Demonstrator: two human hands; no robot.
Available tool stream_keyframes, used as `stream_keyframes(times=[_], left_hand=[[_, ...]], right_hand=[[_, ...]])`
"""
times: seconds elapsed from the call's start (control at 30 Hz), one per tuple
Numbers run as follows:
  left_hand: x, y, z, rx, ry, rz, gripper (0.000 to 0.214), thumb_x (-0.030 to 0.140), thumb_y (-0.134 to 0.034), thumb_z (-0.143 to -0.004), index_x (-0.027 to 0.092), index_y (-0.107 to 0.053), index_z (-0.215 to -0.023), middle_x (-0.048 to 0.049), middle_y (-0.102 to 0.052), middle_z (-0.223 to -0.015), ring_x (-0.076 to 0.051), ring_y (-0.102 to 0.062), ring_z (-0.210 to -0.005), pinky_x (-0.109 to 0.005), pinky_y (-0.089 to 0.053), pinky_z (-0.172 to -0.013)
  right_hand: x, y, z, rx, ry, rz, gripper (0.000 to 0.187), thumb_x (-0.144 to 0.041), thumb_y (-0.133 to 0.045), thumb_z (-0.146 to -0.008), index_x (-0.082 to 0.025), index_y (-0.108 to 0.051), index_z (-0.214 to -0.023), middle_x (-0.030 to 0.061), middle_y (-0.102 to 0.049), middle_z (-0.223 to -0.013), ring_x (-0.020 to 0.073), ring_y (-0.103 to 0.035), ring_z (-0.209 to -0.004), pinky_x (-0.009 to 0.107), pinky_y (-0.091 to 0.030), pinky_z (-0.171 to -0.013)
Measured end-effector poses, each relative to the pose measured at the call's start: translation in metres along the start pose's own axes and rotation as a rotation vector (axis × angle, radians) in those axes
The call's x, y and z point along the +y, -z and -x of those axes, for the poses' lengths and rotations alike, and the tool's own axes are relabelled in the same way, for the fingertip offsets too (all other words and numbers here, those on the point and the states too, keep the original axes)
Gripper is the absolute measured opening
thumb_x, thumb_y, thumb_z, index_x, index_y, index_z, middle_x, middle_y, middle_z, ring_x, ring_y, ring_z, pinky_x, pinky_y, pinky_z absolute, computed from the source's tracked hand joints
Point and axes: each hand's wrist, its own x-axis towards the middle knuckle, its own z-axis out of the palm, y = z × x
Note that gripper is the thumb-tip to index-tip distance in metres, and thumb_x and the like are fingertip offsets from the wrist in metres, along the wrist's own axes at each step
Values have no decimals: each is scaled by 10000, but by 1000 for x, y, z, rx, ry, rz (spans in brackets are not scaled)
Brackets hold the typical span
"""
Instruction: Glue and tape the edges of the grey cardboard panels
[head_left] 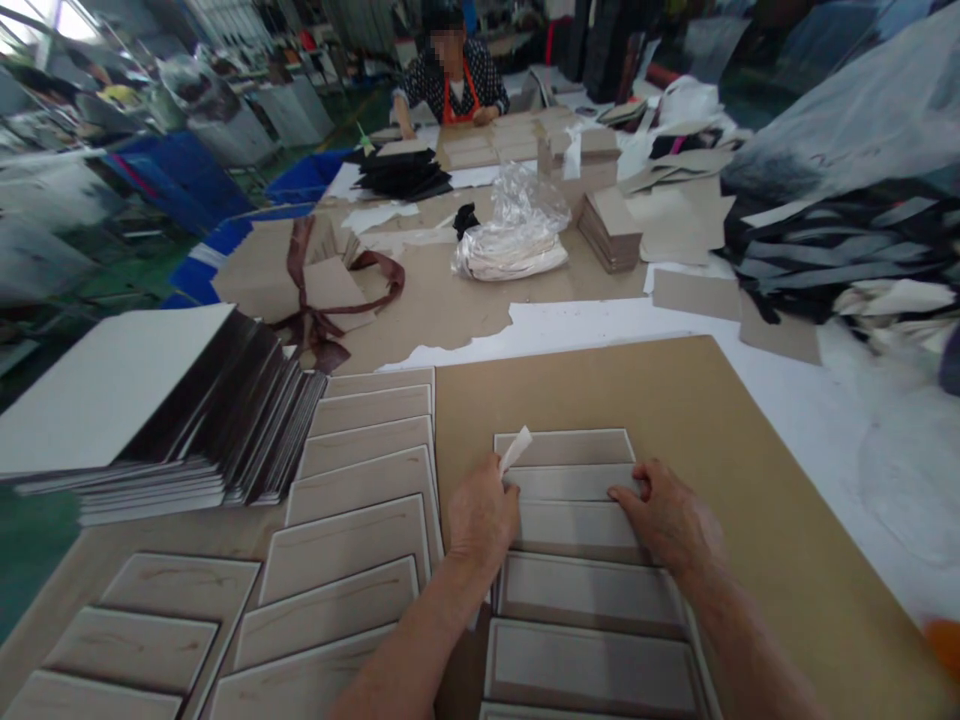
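Observation:
Several grey cardboard panels (pixel 570 590) with pale edges lie overlapped in a row on a brown board (pixel 750 480) in front of me. My left hand (pixel 481 518) is closed in a pinch on a thin white paper strip (pixel 516 450), lifting it from the left end of one panel. My right hand (pixel 670 520) rests on the right end of the same row, fingers pressed down on a panel (pixel 577 483).
A second fanned row of panels (pixel 352 540) lies to the left, beside a tall stack of dark-edged boards (pixel 150 420). Farther off sit a plastic bag (pixel 517 235), brown ribbon (pixel 330 310), card stacks (pixel 611 230) and a seated person (pixel 454 85) across the table.

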Motion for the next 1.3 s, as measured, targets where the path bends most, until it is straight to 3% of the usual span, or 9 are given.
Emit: stream_keyframes(times=[0.13,0.2,0.33,0.47,0.6,0.87,1.03,1.17,1.3], left_hand=[[-1,23,11,-14,92,340,186,342,-641,-796,192,-645,-905,-38,-663,-732,-196,-629,-689,-280,-409,-631],[4,30,21,-226,205,721,325,473,-576,-831,167,-651,-910,-31,-644,-719,-151,-586,-600,-252,-400,-554],[17,29,41,-547,318,1146,463,559,-582,-791,120,-664,-916,-21,-634,-665,-89,-522,-475,-200,-356,-442],[26,23,51,-537,329,1158,453,532,-739,-656,120,-661,-829,-36,-663,-639,-109,-581,-500,-205,-432,-470],[27,19,52,-503,354,1177,448,435,-808,-602,124,-673,-895,-36,-687,-675,-114,-602,-524,-216,-485,-508],[27,16,52,-426,347,1135,380,341,-772,-631,147,-674,-943,-10,-690,-710,-121,-621,-569,-198,-481,-505],[27,21,50,-572,347,1151,320,388,-712,-712,126,-670,-891,-38,-690,-745,-107,-611,-554,-201,-485,-508],[24,19,49,-544,354,1129,315,417,-682,-741,127,-633,-854,-22,-662,-653,-100,-577,-490,-195,-444,-458],[22,15,50,-525,339,1095,260,353,-670,-745,128,-620,-864,-21,-669,-650,-94,-577,-492,-183,-419,-450]], right_hand=[[8,12,4,137,-10,-127,156,-400,-555,-817,-252,-581,-859,35,-664,-842,207,-600,-668,308,-380,-577],[-7,18,9,153,30,-340,233,-457,-567,-808,-237,-611,-870,31,-655,-797,203,-594,-671,311,-415,-611],[-55,25,20,-101,154,-791,335,-537,-552,-836,-215,-644,-836,3,-622,-717,177,-557,-675,287,-438,-634],[-82,23,22,-289,161,-944,267,-463,-664,-761,-201,-616,-734,-41,-549,-620,135,-490,-594,249,-392,-561],[-79,18,21,-373,144,-902,256,-421,-680,-749,-189,-607,-669,-59,-482,-560,113,-416,-550,238,-328,-516],[-66,12,21,-349,188,-792,288,-454,-655,-801,-181,-634,-709,-53,-488,-580,121,-435,-571,244,-325,-530],[-69,20,22,-399,339,-828,313,-429,-532,-901,-193,-656,-739,-30,-562,-613,131,-507,-616,242,-388,-599],[-70,19,18,-362,202,-993,280,-429,-657,-792,-199,-670,-952,-35,-597,-654,137,-528,-601,245,-422,-589],[-68,18,16,-272,166,-979,247,-436,-688,-767,-191,-668,-791,-30,-560,-610,128,-504,-587,233,-406,-553]])
